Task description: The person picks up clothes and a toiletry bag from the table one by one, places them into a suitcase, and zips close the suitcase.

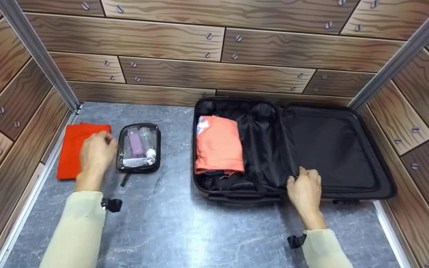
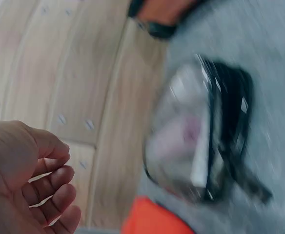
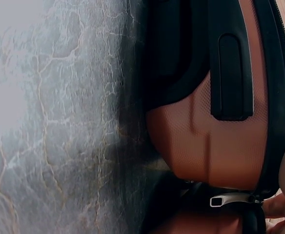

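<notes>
Two hands worked apart in the head view. The left hand [image 1: 97, 150] hung over the red cloth [image 1: 69, 156] at the left of the frame, its fingers loosely bent and holding nothing; whether it touched the cloth could not be told. The right hand [image 1: 305, 191], lower right of centre, had its bent fingers at the near edge of the suitcase [image 1: 268, 149], where the two halves met; whether they gripped it could not be told. In the right wrist view, a metal zip pull [image 3: 230, 199] showed beside those fingers at the lower right.

Just right of the red cloth stood a clear pouch [image 1: 158, 152] with black edging, a purple item [image 1: 135, 143] and a clear bottle [image 1: 147, 139] inside; it was blurred in the left wrist view. The suitcase lay spread across the right of the frame, with a folded orange cloth [image 1: 220, 145] at the left of its left half. Beneath everything was a grey marbled floor [image 1: 177, 230], and wood-patterned walls [image 1: 214, 41] rose behind and at both sides.
</notes>
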`<control>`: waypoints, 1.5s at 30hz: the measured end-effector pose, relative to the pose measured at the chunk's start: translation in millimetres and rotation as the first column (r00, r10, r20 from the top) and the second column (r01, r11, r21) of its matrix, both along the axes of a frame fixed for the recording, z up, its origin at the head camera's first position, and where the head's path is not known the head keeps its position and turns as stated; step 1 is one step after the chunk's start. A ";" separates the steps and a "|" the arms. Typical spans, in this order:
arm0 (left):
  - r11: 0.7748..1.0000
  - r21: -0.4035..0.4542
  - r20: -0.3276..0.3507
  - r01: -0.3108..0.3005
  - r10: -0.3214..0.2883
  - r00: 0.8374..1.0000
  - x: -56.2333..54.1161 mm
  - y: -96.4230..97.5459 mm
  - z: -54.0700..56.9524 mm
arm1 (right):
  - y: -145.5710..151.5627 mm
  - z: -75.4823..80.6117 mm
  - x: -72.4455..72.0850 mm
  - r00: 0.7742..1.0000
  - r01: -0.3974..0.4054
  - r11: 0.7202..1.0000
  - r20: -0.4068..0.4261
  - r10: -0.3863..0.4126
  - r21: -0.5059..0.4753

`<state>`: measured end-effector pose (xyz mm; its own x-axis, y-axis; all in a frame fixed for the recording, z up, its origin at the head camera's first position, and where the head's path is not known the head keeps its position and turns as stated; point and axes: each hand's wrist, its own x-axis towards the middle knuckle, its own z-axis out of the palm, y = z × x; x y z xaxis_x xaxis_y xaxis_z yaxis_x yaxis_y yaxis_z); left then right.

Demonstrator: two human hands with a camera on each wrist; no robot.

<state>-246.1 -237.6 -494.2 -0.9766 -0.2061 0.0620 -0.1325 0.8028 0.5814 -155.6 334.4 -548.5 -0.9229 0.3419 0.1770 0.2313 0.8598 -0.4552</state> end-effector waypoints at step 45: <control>0.960 -0.278 0.196 -0.022 0.079 0.977 -1.6 -46.3 -84.1 | -1.4 1.2 -0.4 1.000 0.001 1.000 0.004 -0.001 0.006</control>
<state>-247.7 -283.9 -578.2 -0.9631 -0.2584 -0.0760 -0.2692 0.9159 0.2979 -156.0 333.0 -547.4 -0.9234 0.3418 0.1749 0.2340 0.8622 -0.4494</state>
